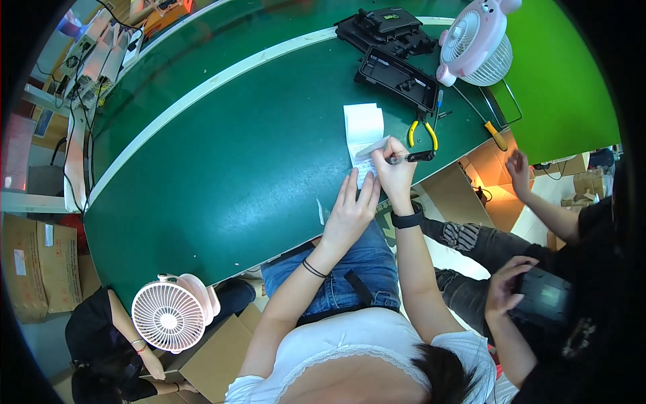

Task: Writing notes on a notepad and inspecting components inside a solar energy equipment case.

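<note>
A small white notepad [363, 123] lies open on the green table, with handwriting on its lower page. My right hand [398, 176] is closed around a dark pen [420, 156], its knuckles over the page. Beside the fingertips a greyish paper edge [372, 149] lifts from the pad; whether it is a loose slip I cannot tell. My left hand [351, 210] rests flat with fingers stretched on the pad's lower part and the table edge, holding nothing. The pen's tip is hidden by my right hand.
Yellow-handled pliers [412, 132], an open black plastic case [387, 71] and a pink fan [476, 42] stand beyond my right hand. A yellow-handled screwdriver [496, 137] lies at the right edge. Another fan [168, 320] sits at lower left. Other people are on both sides.
</note>
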Available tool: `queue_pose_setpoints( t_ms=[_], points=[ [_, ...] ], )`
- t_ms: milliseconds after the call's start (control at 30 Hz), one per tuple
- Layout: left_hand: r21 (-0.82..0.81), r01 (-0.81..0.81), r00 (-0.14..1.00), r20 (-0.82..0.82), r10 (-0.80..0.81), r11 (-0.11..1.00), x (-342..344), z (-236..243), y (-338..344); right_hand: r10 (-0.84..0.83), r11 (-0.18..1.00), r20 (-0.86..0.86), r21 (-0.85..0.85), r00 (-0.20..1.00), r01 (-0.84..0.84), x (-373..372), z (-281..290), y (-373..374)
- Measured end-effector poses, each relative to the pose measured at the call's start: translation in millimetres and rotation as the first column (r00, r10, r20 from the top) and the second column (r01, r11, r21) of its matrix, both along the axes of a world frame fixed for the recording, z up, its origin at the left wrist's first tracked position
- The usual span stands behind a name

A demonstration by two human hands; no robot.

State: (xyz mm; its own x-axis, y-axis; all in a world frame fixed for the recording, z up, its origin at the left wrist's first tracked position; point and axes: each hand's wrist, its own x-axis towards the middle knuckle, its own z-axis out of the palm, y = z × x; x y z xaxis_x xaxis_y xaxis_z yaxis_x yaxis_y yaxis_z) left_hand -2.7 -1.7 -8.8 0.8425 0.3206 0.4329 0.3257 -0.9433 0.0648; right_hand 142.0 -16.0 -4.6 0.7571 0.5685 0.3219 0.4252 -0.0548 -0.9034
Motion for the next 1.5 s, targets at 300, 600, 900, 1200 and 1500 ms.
queue_pose_setpoints(
  t_ms=[300,600,900,1200,1500],
  points=[
    [-0.004,-0.006,1.000,-0.007,0.006,1.000,-0.3,2.0,-0.1,0.000,1.000,0.011,0.004,1.000,0.000,1.1,-1.4,0.5],
    [0.038,-0.012,1.000,-0.014,0.013,0.999,1.0,6.1,-0.6,-0.022,1.000,-0.015,0.000,1.000,0.022,2.7,-2.0,-0.9],
    [0.033,-0.012,1.000,-0.015,0.013,0.999,1.3,5.0,-0.8,0.006,1.000,-0.008,-0.018,1.000,-0.006,4.8,-3.3,-1.6],
    [0.013,-0.005,1.000,-0.019,0.005,1.000,1.0,5.4,-1.0,0.003,1.000,-0.019,-0.008,1.000,-0.003,4.1,0.1,-2.1],
    [0.036,-0.012,1.000,-0.012,0.012,0.999,0.7,3.9,0.1,-0.025,1.000,-0.002,-0.008,1.000,0.025,4.1,-0.8,0.0]
  ],
)
